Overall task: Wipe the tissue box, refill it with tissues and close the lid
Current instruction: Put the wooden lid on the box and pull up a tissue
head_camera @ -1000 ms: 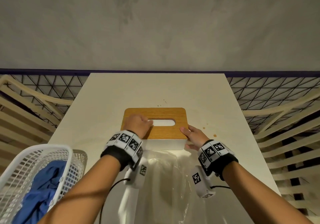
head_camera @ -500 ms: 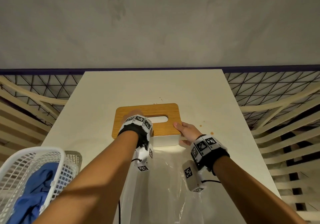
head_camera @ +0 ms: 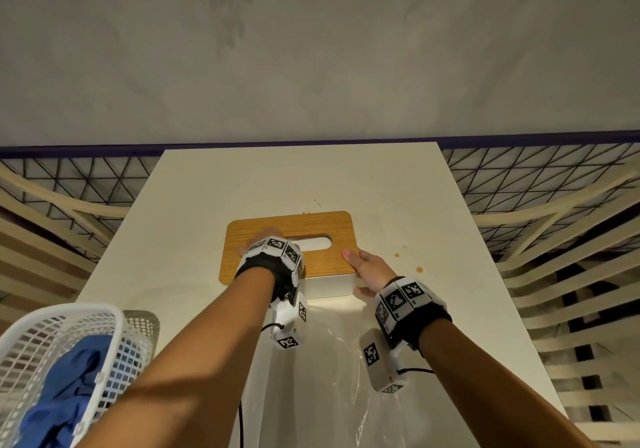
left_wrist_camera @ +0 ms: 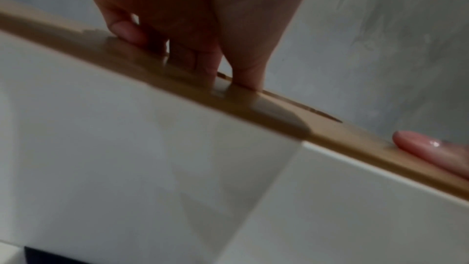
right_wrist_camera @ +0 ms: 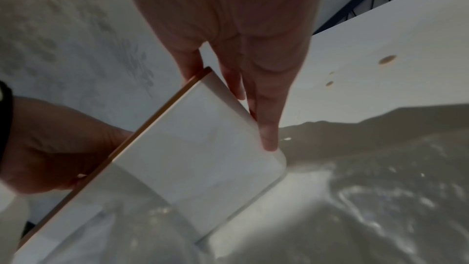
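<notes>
The tissue box (head_camera: 329, 286) is white with a wooden lid (head_camera: 311, 229) lying flat on top, and it stands mid-table. My left hand (head_camera: 258, 240) is over the lid's left half, just left of the slot. Its fingertips (left_wrist_camera: 193, 61) press down on the wood (left_wrist_camera: 253, 107) above the white wall (left_wrist_camera: 127, 148). My right hand (head_camera: 367, 267) braces the box's right end: the thumb lies on the lid's corner and straight fingers (right_wrist_camera: 266, 117) run down the end wall (right_wrist_camera: 198, 148). The slot shows white.
A clear plastic wrapper (head_camera: 329, 378) lies on the table (head_camera: 277, 177) between the box and me. A white mesh basket (head_camera: 41, 312) holding a blue cloth (head_camera: 69, 378) stands at the near left. Brown spots (head_camera: 419, 269) mark the tabletop right of the box. Slatted frames flank the table.
My left wrist has risen over the lid, so the hand stands steeper on it. The right hand has stayed at the box's right end.
</notes>
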Tool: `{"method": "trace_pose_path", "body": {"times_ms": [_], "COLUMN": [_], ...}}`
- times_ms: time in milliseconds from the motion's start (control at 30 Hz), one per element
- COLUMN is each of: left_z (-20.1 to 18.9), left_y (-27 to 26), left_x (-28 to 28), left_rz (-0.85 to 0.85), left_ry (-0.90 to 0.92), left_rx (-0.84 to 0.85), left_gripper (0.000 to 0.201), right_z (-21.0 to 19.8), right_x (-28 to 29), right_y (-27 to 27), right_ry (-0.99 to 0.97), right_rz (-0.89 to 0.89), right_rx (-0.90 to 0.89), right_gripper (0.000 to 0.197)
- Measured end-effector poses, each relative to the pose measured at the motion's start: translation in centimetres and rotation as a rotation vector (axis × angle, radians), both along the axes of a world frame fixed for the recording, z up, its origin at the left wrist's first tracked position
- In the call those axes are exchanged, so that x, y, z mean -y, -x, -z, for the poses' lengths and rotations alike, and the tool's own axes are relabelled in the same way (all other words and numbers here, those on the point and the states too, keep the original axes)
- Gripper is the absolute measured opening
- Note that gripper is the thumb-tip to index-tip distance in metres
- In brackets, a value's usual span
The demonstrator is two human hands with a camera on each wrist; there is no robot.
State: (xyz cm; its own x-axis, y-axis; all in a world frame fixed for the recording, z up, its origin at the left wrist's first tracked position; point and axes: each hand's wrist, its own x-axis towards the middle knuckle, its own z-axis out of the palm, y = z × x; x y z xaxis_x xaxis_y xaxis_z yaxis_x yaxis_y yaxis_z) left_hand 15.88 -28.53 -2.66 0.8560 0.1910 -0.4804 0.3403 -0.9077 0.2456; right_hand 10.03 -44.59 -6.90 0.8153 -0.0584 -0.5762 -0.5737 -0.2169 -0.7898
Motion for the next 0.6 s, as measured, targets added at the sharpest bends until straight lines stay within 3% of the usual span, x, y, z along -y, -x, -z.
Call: {"method": "trace_pose_path", "body": {"times_ms": [133,267,367,500,600], "left_z": [0.2,-0.9,-0.9,-0.5,-0.5], "left_y": [-0.1,0.7,0.7,0.3,0.0], "left_x": [0.2,-0.2,-0.9,-1.2,-1.2], "left_rz": [0.008,0.103,0.149,0.223,0.168], "left_ry": [0.020,0.001,0.039,-0.049,-0.037], "left_rx": [0.006,-0.034,0.004,0.012,-0.007], "left_gripper": [0.033,0.016,0.036,0.016,0.033], "right_z": [-0.3,-0.2,-0.4,-0.6,-0.6], "right_x": [-0.2,-0.2,-0.2,-0.2,-0.1], "right_y": [0.2,0.2,0.2,0.3,0.4], "right_ry": [0.016,0.039,0.041,0.052,0.048], "right_rz": [-0.014,-0.038,-0.046,-0.047,-0.044], "right_rx": [0.012,0.015,0.018,0.024,0.034], "right_gripper": [0.058,0.061,0.061,0.060,0.061]}}
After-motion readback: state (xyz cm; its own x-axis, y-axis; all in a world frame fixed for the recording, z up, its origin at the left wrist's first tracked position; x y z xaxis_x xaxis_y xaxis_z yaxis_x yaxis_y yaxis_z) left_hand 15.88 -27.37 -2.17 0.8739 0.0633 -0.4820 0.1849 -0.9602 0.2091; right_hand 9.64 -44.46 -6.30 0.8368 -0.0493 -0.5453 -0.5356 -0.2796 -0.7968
